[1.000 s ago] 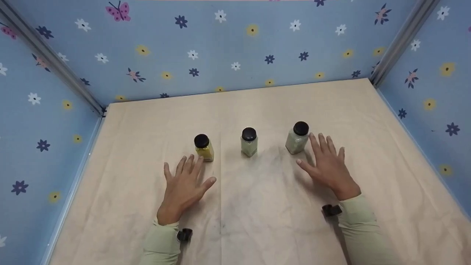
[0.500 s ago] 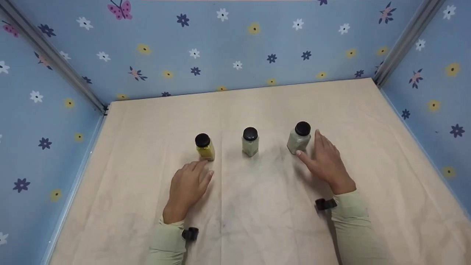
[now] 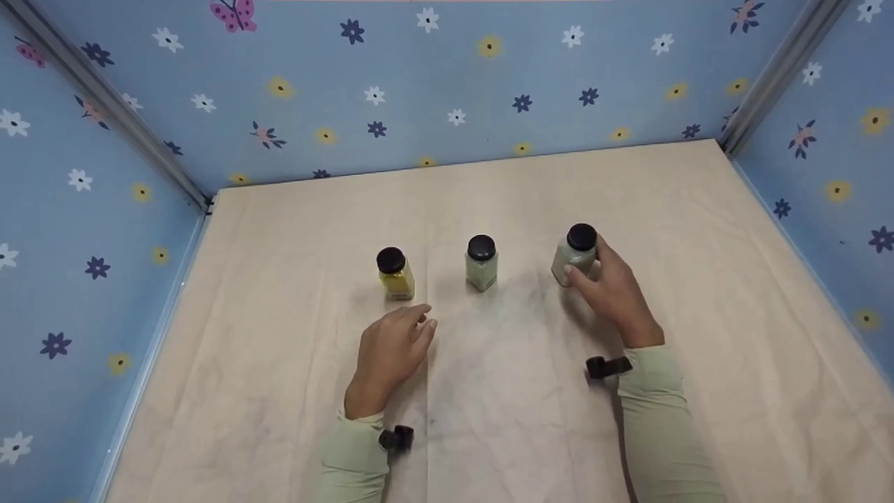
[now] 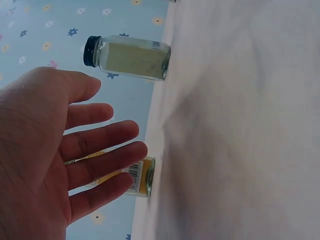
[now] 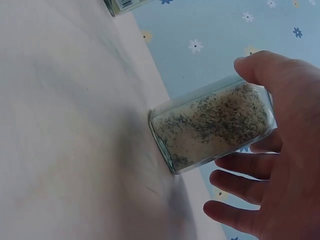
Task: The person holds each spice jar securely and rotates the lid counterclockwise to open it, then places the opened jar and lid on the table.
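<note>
Flecked jar (image 5: 215, 125): speckling visible only from right wrist; within right hand's (image 3: 620, 290) grip
Left hand (image 3: 392, 349): loose, yellow jar (image 3: 398, 281) beyond

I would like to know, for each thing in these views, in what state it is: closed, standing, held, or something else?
yellow bottle: capped, upright, not held
middle bottle: capped, upright, not held
right bottle: capped, upright, within the grasp of the right hand
right hand: thumb and fingers around the right bottle
left hand: fingers relaxed, holding nothing
cloth: spread out, creased, with greyish smudges
</note>
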The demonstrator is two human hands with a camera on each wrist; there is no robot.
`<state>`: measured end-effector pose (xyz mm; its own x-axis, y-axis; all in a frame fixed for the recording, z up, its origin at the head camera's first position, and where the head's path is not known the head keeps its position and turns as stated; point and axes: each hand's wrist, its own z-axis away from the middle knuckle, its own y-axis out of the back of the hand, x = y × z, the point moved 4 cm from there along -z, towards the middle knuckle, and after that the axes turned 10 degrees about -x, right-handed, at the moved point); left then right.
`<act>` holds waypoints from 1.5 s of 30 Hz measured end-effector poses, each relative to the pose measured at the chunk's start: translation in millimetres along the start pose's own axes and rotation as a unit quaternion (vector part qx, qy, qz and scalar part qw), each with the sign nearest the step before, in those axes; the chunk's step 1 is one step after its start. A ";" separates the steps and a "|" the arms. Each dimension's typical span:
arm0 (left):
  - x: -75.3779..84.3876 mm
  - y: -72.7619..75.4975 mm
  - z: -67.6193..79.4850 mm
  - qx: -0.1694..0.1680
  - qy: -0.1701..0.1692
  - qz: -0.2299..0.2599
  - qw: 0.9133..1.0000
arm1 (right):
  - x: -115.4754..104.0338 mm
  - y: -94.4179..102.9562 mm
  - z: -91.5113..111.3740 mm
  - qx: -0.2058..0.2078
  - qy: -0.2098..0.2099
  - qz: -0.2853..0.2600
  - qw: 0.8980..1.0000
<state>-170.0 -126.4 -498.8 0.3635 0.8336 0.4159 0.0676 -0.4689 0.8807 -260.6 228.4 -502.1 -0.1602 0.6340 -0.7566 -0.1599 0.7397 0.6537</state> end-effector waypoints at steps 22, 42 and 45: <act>54.0 -27.3 1.2 -0.062 0.041 0.125 0.989 | 19.2 -19.3 3.3 0.048 -0.017 -0.109 0.993; 107.7 -35.8 -52.8 -0.022 -0.041 0.216 0.975 | 17.5 -20.7 -2.6 0.077 0.001 -0.098 0.992; 109.6 -37.0 -56.2 -0.023 -0.044 0.225 0.973 | 18.9 -20.4 -3.1 0.079 -0.004 -0.098 0.992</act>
<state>-184.8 -1.2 -473.0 0.4247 0.5183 0.7423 -0.1571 -0.7653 0.6242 -263.4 224.6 -529.7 -0.1338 0.4765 -0.8689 -0.0322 0.8743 0.4844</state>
